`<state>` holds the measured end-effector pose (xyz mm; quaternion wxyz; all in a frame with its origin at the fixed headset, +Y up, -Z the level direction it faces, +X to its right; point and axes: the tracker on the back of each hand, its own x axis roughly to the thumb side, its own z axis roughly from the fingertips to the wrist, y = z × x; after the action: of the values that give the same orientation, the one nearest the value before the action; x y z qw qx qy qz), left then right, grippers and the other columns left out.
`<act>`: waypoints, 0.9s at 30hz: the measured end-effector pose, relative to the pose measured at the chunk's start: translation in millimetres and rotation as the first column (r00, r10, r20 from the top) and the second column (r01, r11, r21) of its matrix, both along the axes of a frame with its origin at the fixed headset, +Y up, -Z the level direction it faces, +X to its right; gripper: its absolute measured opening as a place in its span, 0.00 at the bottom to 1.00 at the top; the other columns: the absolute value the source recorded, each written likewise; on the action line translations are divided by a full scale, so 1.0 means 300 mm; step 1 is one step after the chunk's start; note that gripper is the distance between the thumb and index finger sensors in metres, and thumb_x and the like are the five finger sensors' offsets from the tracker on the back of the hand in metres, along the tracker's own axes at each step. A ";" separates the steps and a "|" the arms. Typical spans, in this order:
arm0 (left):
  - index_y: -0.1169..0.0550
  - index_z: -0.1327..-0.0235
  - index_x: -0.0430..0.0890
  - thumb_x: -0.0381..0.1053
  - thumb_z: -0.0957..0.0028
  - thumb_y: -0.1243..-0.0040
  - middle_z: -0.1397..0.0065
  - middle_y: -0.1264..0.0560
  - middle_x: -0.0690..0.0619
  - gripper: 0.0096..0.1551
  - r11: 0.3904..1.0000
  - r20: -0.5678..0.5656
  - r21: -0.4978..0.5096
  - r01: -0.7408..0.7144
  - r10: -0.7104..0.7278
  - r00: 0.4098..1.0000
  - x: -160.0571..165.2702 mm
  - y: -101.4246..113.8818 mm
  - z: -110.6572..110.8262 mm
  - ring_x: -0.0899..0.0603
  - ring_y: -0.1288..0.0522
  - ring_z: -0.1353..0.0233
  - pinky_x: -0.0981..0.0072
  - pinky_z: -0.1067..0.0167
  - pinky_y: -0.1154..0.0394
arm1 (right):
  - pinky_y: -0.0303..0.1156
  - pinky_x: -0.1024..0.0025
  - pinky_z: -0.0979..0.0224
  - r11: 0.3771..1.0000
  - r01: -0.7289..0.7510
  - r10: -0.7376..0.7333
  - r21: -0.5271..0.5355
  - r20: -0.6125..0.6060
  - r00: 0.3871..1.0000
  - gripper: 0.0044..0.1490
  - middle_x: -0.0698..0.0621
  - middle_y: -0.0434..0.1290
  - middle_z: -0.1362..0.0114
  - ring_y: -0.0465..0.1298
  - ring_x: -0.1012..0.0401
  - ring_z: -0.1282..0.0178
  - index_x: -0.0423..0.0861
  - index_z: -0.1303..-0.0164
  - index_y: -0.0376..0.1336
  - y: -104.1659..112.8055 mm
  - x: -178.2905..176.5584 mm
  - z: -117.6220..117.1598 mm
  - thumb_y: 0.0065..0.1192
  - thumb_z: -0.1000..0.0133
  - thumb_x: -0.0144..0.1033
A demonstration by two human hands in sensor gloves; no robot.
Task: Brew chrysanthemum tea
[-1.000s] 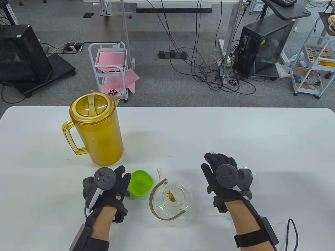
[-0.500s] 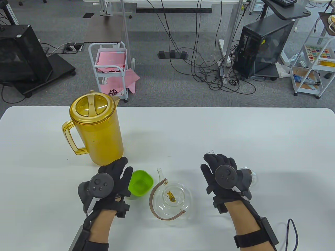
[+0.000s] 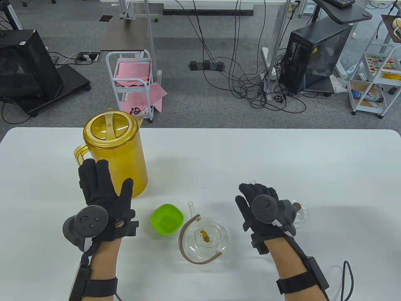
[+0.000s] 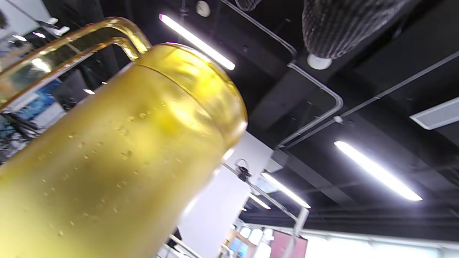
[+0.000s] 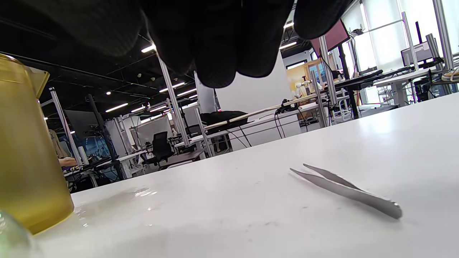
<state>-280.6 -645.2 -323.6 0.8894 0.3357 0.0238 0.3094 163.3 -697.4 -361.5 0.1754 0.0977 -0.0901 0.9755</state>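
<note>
Table view: left hand [image 3: 103, 196] spread beside upright yellow pitcher [image 3: 116, 153]; right hand [image 3: 263, 208] relaxed, empty; teapot [image 3: 205, 236] spout points away; no legible writing.

We see even overhead light, ceiling strip lights [image 4: 196, 41] flaring, the yellow pitcher [image 4: 118, 150] blurred close to our lens.

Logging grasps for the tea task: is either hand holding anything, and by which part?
Nothing is held. The left hand is spread open before the yellow pitcher; the right hand hovers open above the tweezers.
</note>
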 end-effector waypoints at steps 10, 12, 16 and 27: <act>0.50 0.14 0.55 0.76 0.43 0.53 0.10 0.65 0.40 0.49 0.955 -0.088 -0.091 -0.283 0.276 0.957 -0.122 -0.007 -0.143 0.28 0.64 0.16 0.29 0.27 0.61 | 0.55 0.34 0.20 1.000 0.019 -0.019 -0.017 0.001 1.000 0.36 0.50 0.67 0.20 0.67 0.45 0.17 0.53 0.21 0.62 -0.001 0.006 -0.008 0.53 0.37 0.59; 0.47 0.14 0.55 0.76 0.43 0.53 0.10 0.63 0.41 0.48 0.947 -0.090 -0.069 -0.314 0.308 0.947 -0.129 -0.015 -0.149 0.26 0.60 0.16 0.27 0.27 0.60 | 0.55 0.34 0.20 1.000 0.023 -0.023 -0.015 0.005 1.000 0.36 0.50 0.68 0.20 0.68 0.45 0.17 0.53 0.21 0.62 -0.001 0.011 -0.006 0.54 0.37 0.59; 0.41 0.18 0.55 0.73 0.41 0.53 0.12 0.51 0.41 0.42 0.940 -0.132 0.013 -0.341 0.340 0.931 -0.164 -0.001 -0.144 0.24 0.50 0.18 0.27 0.27 0.56 | 0.55 0.34 0.20 0.999 0.028 -0.028 -0.021 0.012 1.000 0.35 0.50 0.68 0.21 0.68 0.45 0.17 0.53 0.21 0.63 -0.007 0.019 -0.008 0.54 0.37 0.58; 0.34 0.24 0.52 0.71 0.41 0.43 0.32 0.27 0.42 0.38 0.838 -0.087 -0.033 -0.544 0.540 0.837 -0.237 -0.043 -0.197 0.29 0.31 0.30 0.25 0.28 0.48 | 0.56 0.34 0.21 1.000 0.014 -0.014 -0.022 0.009 1.000 0.36 0.50 0.68 0.21 0.68 0.45 0.17 0.53 0.22 0.63 -0.009 0.017 -0.006 0.54 0.37 0.58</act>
<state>-351.7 -658.2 -382.8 0.7732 0.3013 0.1596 0.5347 168.4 -700.2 -363.2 0.1830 0.0907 -0.0807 0.9756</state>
